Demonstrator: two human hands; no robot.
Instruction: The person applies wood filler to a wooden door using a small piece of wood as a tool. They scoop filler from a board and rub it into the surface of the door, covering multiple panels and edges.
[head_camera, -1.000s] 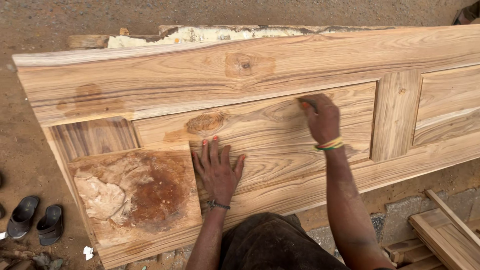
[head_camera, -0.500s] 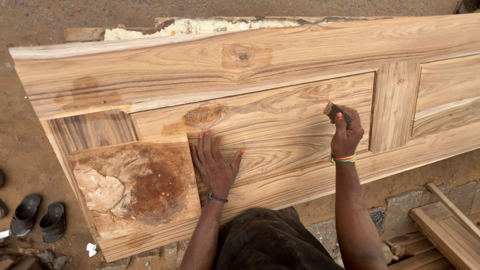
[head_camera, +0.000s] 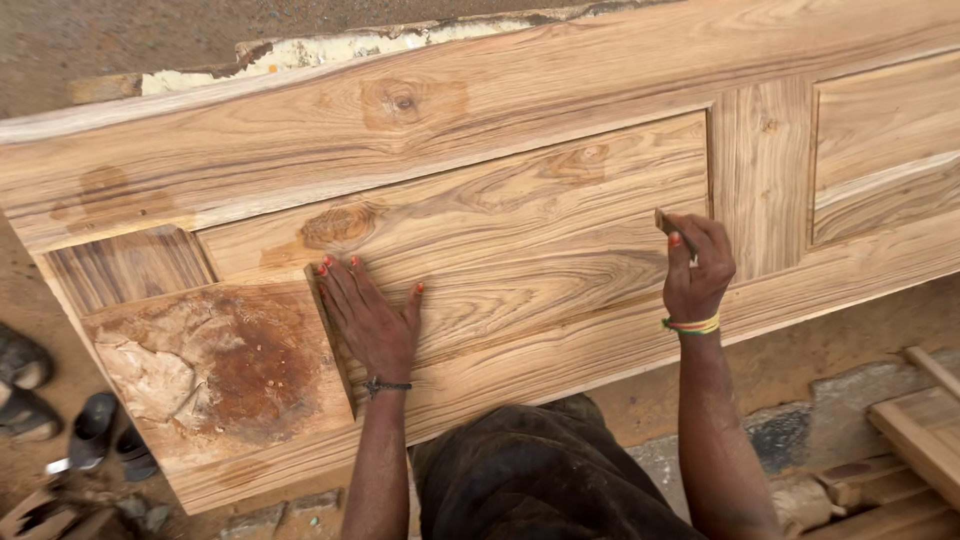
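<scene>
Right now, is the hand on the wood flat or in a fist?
Flat. The left hand lies spread, palm down, on the wooden door.

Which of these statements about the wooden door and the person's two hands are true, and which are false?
1. The left hand lies flat on the wooden door. True.
2. The right hand is empty. False: it grips a small wooden-handled tool between thumb and fingers.
3. A square board smeared with brown paste lies on the door beside the left hand. True.
4. The striped wristband is on the left wrist. False: it is on the right wrist; the left wears a thin dark band.
5. The sandals lie on top of the door. False: they are on the ground to its left.
</scene>
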